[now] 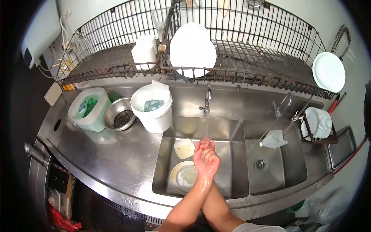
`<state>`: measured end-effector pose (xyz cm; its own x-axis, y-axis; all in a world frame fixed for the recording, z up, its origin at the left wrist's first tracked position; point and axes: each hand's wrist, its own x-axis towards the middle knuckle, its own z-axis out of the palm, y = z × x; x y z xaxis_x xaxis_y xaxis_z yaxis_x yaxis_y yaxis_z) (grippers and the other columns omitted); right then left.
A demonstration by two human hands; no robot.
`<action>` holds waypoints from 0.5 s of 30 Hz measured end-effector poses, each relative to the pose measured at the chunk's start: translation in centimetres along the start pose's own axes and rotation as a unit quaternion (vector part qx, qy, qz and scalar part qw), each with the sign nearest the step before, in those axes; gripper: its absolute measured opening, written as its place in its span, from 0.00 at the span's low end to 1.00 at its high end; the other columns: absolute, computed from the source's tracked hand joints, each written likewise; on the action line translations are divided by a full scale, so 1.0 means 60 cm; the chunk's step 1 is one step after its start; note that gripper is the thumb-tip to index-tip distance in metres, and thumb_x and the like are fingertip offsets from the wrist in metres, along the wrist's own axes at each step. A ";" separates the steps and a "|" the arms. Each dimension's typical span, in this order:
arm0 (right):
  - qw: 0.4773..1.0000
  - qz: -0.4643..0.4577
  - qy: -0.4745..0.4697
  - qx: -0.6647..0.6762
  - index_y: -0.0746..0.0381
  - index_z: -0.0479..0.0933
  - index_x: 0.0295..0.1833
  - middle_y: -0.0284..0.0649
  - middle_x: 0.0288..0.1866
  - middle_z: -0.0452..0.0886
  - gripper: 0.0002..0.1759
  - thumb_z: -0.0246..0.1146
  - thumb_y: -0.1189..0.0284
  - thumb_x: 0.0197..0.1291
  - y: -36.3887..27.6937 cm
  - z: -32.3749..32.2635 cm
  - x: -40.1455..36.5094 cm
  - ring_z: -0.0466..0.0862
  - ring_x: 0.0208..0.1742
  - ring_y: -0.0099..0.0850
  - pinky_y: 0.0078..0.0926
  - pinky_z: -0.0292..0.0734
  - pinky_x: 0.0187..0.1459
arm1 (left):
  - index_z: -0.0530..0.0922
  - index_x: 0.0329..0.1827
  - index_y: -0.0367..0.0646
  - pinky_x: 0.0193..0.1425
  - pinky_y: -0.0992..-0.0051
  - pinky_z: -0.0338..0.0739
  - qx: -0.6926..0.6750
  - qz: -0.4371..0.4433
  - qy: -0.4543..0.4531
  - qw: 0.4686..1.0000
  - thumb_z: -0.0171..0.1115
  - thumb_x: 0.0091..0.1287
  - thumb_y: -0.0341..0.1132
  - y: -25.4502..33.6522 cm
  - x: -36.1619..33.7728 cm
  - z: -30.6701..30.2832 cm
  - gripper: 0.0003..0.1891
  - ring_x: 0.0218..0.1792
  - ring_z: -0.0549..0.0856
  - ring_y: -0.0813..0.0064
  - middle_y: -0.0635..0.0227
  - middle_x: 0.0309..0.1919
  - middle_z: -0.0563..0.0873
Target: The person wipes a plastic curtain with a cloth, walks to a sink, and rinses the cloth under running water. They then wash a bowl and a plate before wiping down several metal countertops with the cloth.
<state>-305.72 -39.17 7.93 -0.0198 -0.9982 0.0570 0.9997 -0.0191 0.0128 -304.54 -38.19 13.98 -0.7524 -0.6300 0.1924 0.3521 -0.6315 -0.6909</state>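
Note:
Under the thin stream from the faucet (pixel 208 99), my two wet hands are pressed together over the large left basin (pixel 228 170), with the forearms crossed. Curled fingers close my left hand (pixel 210 162), which shows no object. My right hand (pixel 201 147) lies against it, partly covered, its visible fingers bent, and no object shows there either. Left of the hands, a small square white dish (pixel 184 149) rests in the basin. Below it are round bowls, one a cloudy bowl (pixel 186 178), partly behind my forearm.
A white bucket (pixel 156 122), a metal bowl (pixel 110 116) and a green-tinted tub (pixel 89 124) stand left. Plates fill a rack (pixel 315 137) on the right. A white container (pixel 273 140) lies in the right basin; a wire shelf (pixel 255 75) hangs above.

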 end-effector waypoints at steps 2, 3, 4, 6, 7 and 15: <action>0.997 0.058 0.031 -0.036 0.55 0.68 0.55 0.36 0.38 0.71 0.22 0.59 0.52 0.67 -0.053 -0.051 0.001 0.75 0.32 0.27 0.28 0.75 0.39 | 0.74 0.30 0.50 0.19 0.81 0.51 0.017 -0.069 0.021 0.997 0.60 0.66 0.37 0.001 -0.010 0.006 0.07 0.13 0.58 0.84 0.81 0.14 0.63; 0.994 0.081 0.052 -0.060 0.55 0.69 0.54 0.35 0.35 0.71 0.20 0.60 0.53 0.67 -0.075 -0.061 -0.001 0.74 0.31 0.26 0.27 0.74 0.37 | 0.74 0.30 0.51 0.19 0.81 0.51 0.026 -0.102 0.031 0.994 0.61 0.66 0.37 0.004 -0.019 0.005 0.07 0.13 0.57 0.85 0.81 0.15 0.63; 0.987 0.107 0.075 -0.094 0.55 0.69 0.52 0.34 0.33 0.70 0.18 0.60 0.54 0.67 -0.100 -0.062 0.001 0.73 0.29 0.26 0.27 0.73 0.35 | 0.74 0.29 0.52 0.19 0.81 0.50 0.089 -0.113 0.067 0.987 0.61 0.66 0.37 0.021 -0.031 -0.010 0.07 0.13 0.57 0.85 0.82 0.15 0.63; 0.958 0.153 0.123 -0.208 0.55 0.69 0.49 0.31 0.28 0.69 0.15 0.60 0.57 0.68 -0.137 -0.022 0.008 0.72 0.26 0.24 0.26 0.72 0.31 | 0.73 0.28 0.53 0.18 0.81 0.49 0.217 -0.131 0.138 0.957 0.61 0.66 0.36 0.063 -0.048 -0.038 0.08 0.12 0.56 0.84 0.82 0.14 0.62; 0.916 0.168 0.167 -0.325 0.56 0.69 0.45 0.29 0.25 0.67 0.12 0.61 0.60 0.69 -0.132 0.040 -0.006 0.70 0.25 0.22 0.25 0.70 0.29 | 0.70 0.24 0.54 0.17 0.80 0.48 0.266 -0.104 0.247 0.926 0.61 0.64 0.35 0.053 -0.058 -0.026 0.11 0.12 0.56 0.84 0.83 0.13 0.60; 0.757 0.167 0.171 -0.608 0.59 0.75 0.44 0.31 0.27 0.72 0.12 0.58 0.62 0.71 -0.146 -0.051 0.002 0.71 0.23 0.24 0.28 0.73 0.22 | 0.74 0.25 0.45 0.16 0.70 0.63 0.777 -0.030 0.408 0.478 0.64 0.53 0.29 0.068 -0.089 -0.107 0.05 0.14 0.70 0.76 0.72 0.16 0.72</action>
<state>-314.46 -39.28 4.76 0.0329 -0.9119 -0.4092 0.2235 0.4058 -0.8862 -302.69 -34.49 5.65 -0.5302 -0.6036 -0.5955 -0.1730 -0.6105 0.7729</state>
